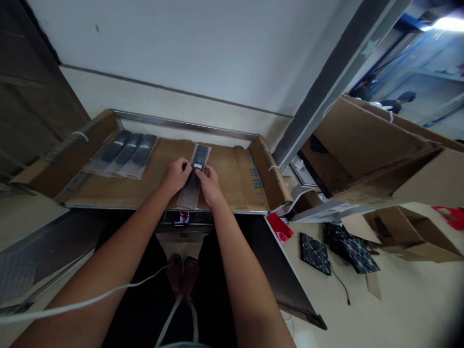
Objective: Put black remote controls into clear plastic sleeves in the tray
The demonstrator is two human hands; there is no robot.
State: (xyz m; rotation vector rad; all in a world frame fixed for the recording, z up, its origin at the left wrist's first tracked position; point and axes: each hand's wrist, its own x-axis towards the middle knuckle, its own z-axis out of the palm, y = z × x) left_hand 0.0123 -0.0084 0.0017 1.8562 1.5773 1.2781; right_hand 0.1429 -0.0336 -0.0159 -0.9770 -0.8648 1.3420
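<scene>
Sleeve right of the bagged trio likely needs gentle, flat handling: right hand, half closed, holds its edge away from the trio, thumb on top; left hand curls trio-side, grip unclear.

Around one bagged item on the tray, three more bagged items lie side by side toward ten o'clock — same tray — with the wall at twelve, a carton at three, a second carton between three and four, and a screen at six, below the tray's edge.
</scene>
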